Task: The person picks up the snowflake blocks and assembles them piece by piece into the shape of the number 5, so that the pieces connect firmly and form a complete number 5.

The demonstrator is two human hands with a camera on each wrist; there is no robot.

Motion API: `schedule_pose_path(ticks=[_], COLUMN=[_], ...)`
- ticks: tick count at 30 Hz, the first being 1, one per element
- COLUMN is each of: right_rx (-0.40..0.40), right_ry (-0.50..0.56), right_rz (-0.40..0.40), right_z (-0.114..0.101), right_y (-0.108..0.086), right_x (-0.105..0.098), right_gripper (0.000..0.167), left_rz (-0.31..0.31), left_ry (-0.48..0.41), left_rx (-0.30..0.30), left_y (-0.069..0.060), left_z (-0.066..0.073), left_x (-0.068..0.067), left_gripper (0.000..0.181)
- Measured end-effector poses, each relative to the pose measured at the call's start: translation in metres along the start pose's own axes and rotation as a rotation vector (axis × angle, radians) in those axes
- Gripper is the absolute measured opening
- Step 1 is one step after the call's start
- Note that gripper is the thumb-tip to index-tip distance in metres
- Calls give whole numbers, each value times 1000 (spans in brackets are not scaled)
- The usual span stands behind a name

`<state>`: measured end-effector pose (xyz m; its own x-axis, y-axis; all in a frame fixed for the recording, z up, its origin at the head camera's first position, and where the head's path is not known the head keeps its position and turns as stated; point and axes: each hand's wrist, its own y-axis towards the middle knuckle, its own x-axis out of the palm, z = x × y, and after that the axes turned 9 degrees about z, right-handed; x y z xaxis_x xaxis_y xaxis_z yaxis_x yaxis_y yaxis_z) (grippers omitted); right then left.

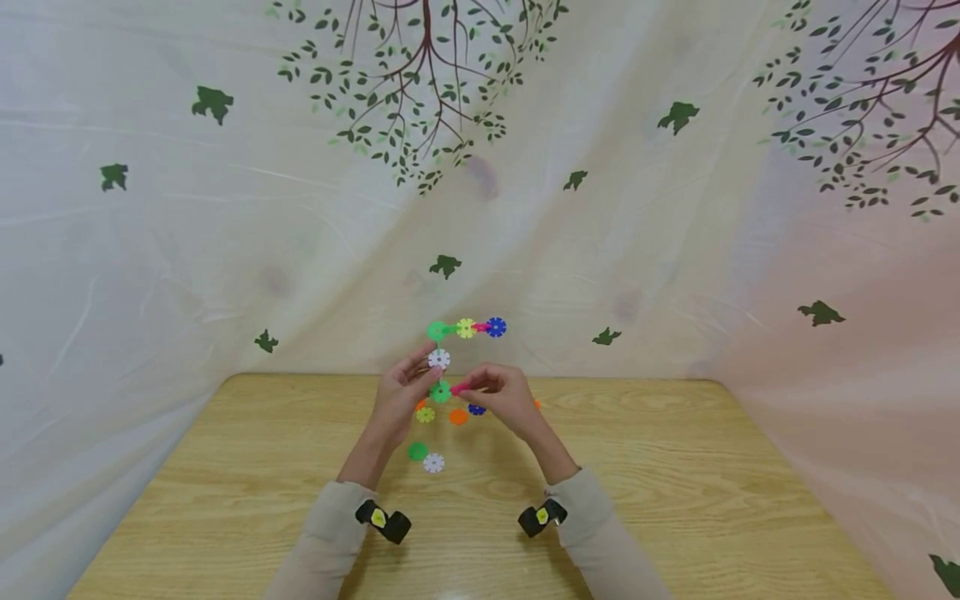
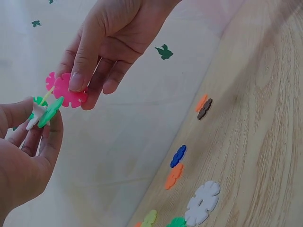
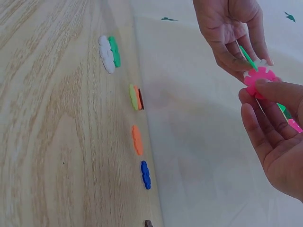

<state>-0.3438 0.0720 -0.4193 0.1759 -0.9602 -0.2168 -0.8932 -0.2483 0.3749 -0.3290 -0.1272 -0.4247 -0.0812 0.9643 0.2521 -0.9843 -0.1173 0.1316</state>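
My left hand [image 1: 393, 402] holds up a chain of slotted, snowflake-shaped plastic discs, its thumb and fingers gripping near a white disc [image 1: 439, 359]. Below the white disc is a green disc [image 1: 440, 392]. Above it, another green disc [image 1: 437, 332] starts a row running right through a yellow disc [image 1: 466, 328] to a blue disc [image 1: 496, 327]. Between thumb and fingers, my right hand [image 1: 506, 398] pinches a pink disc [image 2: 68, 92] beside the lower green disc. Whether their slots are joined, I cannot tell. Fingers partly hide the joints.
Loose discs lie on the wooden table [image 1: 660, 483] below the hands: orange [image 1: 458, 417], blue [image 1: 477, 409], yellow [image 1: 425, 415], green [image 1: 417, 452], white [image 1: 433, 462] and brown [image 2: 205, 109]. A leaf-printed cloth [image 1: 525, 275] hangs behind the table's far edge.
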Motion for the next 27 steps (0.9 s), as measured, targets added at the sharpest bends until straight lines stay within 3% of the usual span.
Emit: schedule_pose_path(ticks=[11,20,27], right_rx=[-55,-55,-83], right_ry=[-1,17,53], right_rz=[35,60,24], right_z=[1,3,4], right_y=[-2,-4,-3], right_x=[8,14,14], right_gripper=[9,9,11], left_rz=[52,-16,-19], left_ry=[-57,-176,-206], left_rx=[-4,-51,-75], left_y=[-2,-4,-4], left_z=[-1,-2,-3], left_x=[8,15,15], left_gripper=[44,52,52])
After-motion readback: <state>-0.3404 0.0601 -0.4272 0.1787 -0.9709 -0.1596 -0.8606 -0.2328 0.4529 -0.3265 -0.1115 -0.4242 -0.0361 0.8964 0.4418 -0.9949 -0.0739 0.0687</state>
